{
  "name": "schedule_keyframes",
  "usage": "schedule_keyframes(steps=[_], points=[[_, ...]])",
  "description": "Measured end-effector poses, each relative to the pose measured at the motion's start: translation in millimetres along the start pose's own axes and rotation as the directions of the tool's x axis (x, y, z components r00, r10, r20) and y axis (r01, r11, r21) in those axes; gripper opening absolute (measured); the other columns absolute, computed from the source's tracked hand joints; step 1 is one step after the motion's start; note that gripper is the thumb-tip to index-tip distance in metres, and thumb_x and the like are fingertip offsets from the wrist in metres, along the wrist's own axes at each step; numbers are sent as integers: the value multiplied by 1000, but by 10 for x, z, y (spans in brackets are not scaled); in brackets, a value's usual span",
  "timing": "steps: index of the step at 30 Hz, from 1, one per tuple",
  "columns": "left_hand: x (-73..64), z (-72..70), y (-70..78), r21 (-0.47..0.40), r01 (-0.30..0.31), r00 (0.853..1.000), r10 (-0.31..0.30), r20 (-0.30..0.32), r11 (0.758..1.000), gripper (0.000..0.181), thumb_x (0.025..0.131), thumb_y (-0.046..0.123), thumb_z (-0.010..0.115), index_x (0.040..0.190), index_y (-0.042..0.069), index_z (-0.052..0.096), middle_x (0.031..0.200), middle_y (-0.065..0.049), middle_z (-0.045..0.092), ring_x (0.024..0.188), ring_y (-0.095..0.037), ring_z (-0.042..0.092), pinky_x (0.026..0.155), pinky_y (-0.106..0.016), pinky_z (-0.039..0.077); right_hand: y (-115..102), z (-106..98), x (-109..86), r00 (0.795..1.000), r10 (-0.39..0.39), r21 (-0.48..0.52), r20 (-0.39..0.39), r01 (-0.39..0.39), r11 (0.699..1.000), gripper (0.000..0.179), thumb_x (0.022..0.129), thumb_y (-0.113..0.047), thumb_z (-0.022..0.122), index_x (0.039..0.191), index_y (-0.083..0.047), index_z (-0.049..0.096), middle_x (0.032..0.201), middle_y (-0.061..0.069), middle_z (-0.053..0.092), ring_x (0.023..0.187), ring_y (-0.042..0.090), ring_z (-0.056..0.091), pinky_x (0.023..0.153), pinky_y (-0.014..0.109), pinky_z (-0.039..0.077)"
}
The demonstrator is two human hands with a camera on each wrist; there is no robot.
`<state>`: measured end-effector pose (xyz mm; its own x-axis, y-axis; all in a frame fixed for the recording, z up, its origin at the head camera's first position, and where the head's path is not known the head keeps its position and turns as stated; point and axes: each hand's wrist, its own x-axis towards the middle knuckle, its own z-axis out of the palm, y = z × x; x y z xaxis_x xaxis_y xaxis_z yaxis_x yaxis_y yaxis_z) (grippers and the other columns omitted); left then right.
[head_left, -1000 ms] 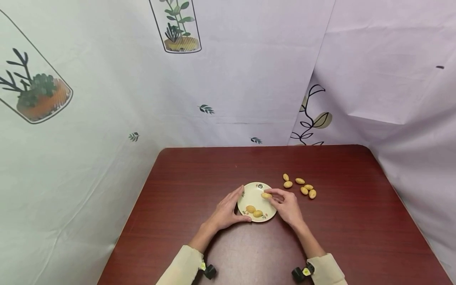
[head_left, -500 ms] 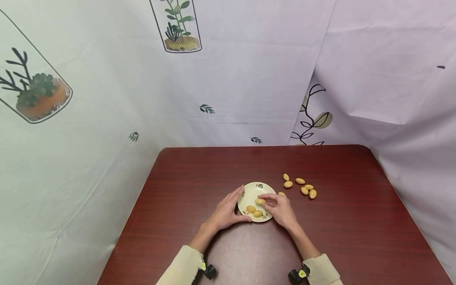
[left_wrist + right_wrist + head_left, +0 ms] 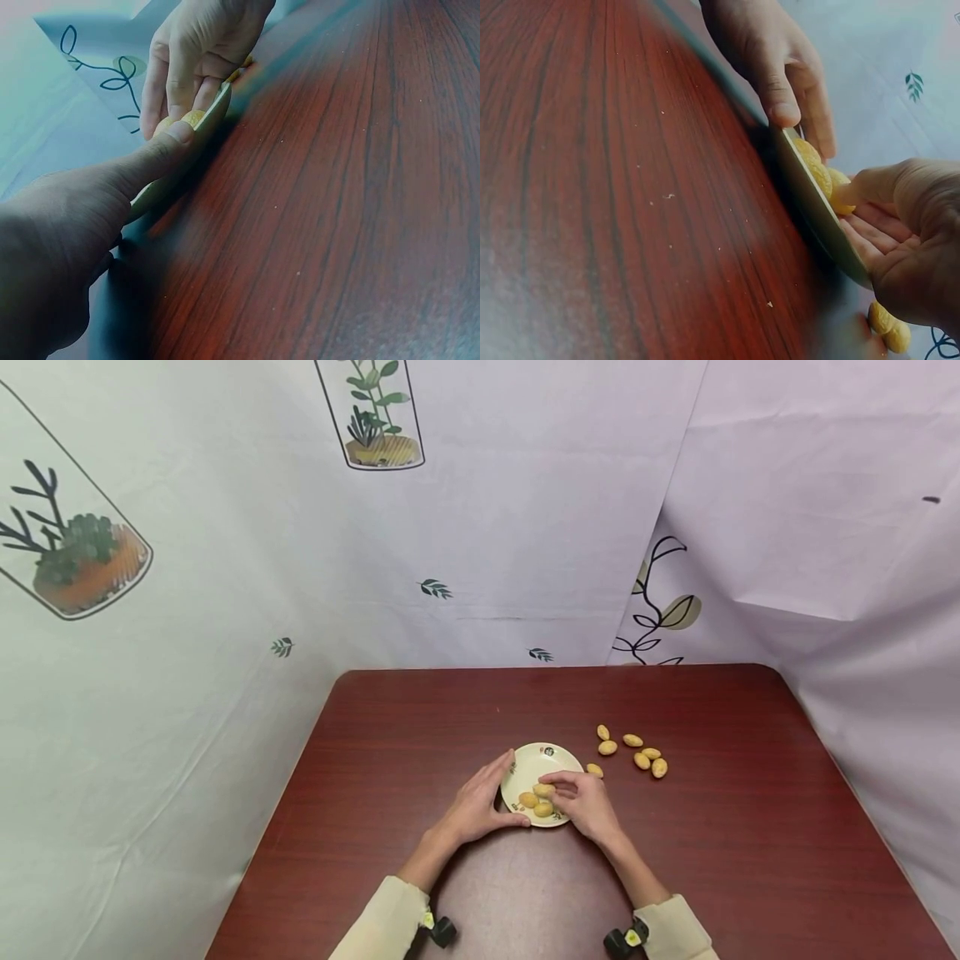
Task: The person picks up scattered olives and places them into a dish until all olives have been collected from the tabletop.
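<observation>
A cream plate [image 3: 527, 766] with small printed marks near its rim sits on the table. My left hand [image 3: 476, 808] holds its left side, thumb on the near rim and fingers along the far left edge. On the plate lie two small yellow ovals [image 3: 543, 809] with wrinkled skins, their exact kind unclear. My right hand [image 3: 587, 807] is over the plate's right side and pinches a third yellow oval [image 3: 543, 790] between thumb and fingers, close beside those two. In the right wrist view the pinched oval [image 3: 843, 196] is partly hidden by the thumb.
Several more yellow ovals [image 3: 641, 761] lie loose on the dark red wooden table [image 3: 420, 727], right of and behind the plate. A single oval [image 3: 595, 770] is just past the right hand, by the plate's right edge. Printed white cloth [image 3: 480, 527] hangs around the table.
My right hand has moved left and toward me across the plate, carrying the pinched oval down beside the two others. The loose oval by the plate's edge has come into view. The left hand stays put.
</observation>
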<state>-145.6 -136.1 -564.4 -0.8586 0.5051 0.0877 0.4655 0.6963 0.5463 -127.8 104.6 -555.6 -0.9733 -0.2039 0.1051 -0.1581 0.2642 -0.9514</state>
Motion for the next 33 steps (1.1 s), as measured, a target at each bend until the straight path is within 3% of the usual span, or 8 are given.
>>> schedule_keyframes(steps=[33], points=[[-4, 0, 1, -6, 7, 1000, -7, 3, 1000, 120, 82, 60, 87, 170, 9, 24, 174, -4, 30, 155, -27, 35, 119, -53, 39, -18, -129, 29, 983, 4, 9, 184, -5, 1000, 25, 96, 4, 75, 120, 11, 75, 120, 26, 74, 115, 41, 72, 90, 37, 61]])
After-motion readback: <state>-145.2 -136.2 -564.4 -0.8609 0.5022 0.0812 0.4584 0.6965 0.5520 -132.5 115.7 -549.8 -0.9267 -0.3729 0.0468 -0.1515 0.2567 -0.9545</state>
